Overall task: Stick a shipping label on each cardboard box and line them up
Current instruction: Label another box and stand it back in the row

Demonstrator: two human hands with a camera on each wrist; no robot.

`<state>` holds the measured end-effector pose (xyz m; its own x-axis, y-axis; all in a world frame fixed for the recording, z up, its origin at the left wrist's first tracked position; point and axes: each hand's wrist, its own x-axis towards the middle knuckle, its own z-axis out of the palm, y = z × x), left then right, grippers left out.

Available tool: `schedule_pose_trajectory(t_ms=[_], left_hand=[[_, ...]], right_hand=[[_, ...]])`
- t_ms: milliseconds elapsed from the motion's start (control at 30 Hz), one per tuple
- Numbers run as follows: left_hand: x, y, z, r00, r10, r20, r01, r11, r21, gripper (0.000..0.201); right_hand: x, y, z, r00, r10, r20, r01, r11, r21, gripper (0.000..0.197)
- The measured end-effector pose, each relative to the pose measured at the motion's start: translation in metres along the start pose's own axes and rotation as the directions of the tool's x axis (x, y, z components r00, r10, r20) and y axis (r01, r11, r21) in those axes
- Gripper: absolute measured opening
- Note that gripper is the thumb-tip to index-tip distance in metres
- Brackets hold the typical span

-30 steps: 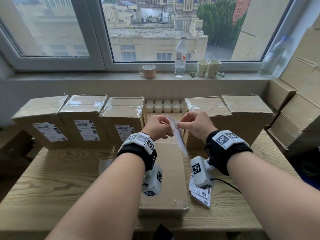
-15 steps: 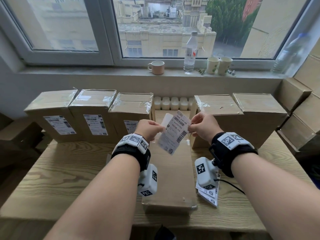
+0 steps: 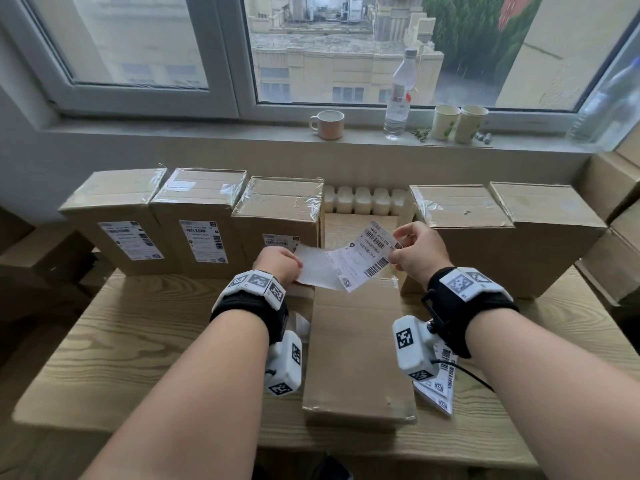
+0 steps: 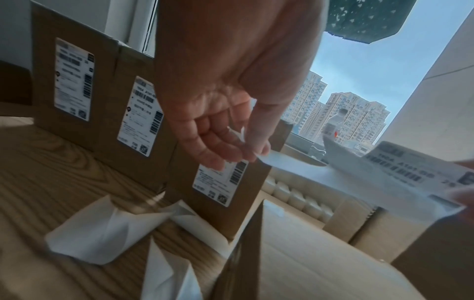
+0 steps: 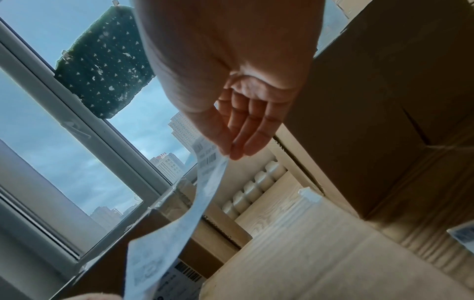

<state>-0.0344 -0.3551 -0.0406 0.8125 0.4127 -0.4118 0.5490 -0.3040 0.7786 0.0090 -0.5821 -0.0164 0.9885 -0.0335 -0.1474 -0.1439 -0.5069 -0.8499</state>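
Note:
My right hand (image 3: 398, 247) pinches the top edge of a printed shipping label (image 3: 367, 254). My left hand (image 3: 294, 268) pinches its blank white backing sheet (image 3: 315, 270), which is peeled partly away to the left. Both are held above a plain cardboard box (image 3: 356, 348) lying flat in front of me. Three labelled boxes (image 3: 201, 220) stand in a row at the back left. In the left wrist view the left hand (image 4: 246, 154) holds the backing sheet (image 4: 295, 164), and the label (image 4: 410, 172) stretches right. The right hand (image 5: 228, 154) grips the curling label (image 5: 205, 182).
Two unlabelled boxes (image 3: 502, 230) stand at the back right, with more cartons (image 3: 616, 209) stacked beyond. Spare labels (image 3: 440, 386) lie under my right wrist. Peeled backing sheets (image 4: 102, 233) lie left of the flat box. A mug (image 3: 327, 124), a bottle (image 3: 398, 98) and cups sit on the sill.
The hands have drawn apart. The left hand pulled the backing sheet leftward off the label, which now faces up with its print showing.

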Motion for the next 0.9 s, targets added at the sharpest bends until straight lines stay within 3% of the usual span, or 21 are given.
schedule_pose_trajectory(t_ms=[67, 233, 333, 767, 900], left_hand=[[0.009, -0.011, -0.006, 0.999, -0.043, 0.004, 0.043, 0.998, 0.053, 0.018], [0.039, -0.049, -0.016, 0.979, -0.185, -0.081, 0.199, 0.951, 0.238, 0.03], [0.038, -0.056, -0.024, 0.967, -0.229, -0.115, 0.252, 0.933, 0.257, 0.018], [0.057, -0.074, -0.017, 0.968, -0.249, 0.037, 0.216, 0.899, 0.381, 0.037], [0.053, -0.068, -0.02, 0.975, -0.191, -0.11, 0.218, 0.906, 0.362, 0.028]], right_hand=[[0.003, 0.003, 0.006, 0.999, 0.024, -0.021, -0.024, 1.0, 0.018, 0.034], [0.016, 0.01, 0.016, 0.986, 0.118, -0.118, -0.104, 0.988, 0.118, 0.03], [0.021, 0.013, 0.022, 0.979, 0.159, -0.124, -0.142, 0.98, 0.138, 0.031], [0.028, 0.022, 0.039, 0.976, 0.216, 0.041, -0.219, 0.966, 0.139, 0.029], [0.028, 0.019, 0.039, 0.977, 0.204, 0.062, -0.211, 0.967, 0.145, 0.029]])
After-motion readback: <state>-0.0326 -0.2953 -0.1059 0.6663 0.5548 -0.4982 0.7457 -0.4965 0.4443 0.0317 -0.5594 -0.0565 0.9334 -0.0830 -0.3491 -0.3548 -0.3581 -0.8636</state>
